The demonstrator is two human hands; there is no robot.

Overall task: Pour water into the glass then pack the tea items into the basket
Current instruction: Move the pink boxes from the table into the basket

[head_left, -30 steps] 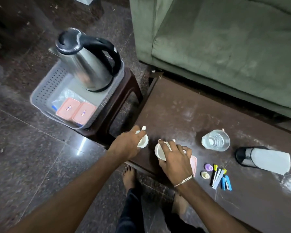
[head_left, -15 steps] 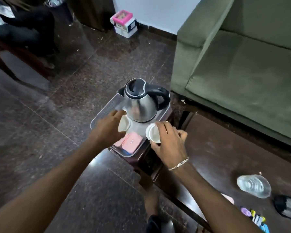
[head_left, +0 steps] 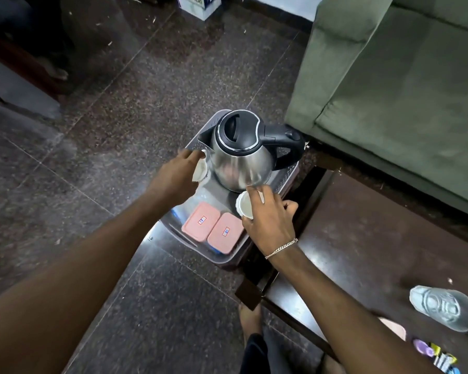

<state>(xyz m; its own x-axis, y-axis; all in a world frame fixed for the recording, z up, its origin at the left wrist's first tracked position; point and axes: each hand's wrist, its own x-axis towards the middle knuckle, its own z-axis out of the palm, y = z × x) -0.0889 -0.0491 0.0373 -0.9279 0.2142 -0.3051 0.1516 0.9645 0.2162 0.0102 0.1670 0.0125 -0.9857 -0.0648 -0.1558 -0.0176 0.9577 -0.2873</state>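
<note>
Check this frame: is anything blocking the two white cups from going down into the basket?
Partly. The kettle fills the basket's far half and two pink-lidded boxes its near end. The left hand's cup is beside the kettle's spout side; the right hand's cup is over the gap between kettle and boxes.

Both forearms are bare from the near edge of the frame to the wrists, with no sleeves showing. The left hand (head_left: 179, 172) wears nothing on wrist or fingers. The right hand (head_left: 270, 220) has a thin, pale metal chain bracelet (head_left: 281, 248) of flat links lying slanted across the wrist. Near the bottom, a dark trouser leg (head_left: 257, 354) shows, and just beyond it a bare foot (head_left: 250, 317) without shoe or sock.
</note>
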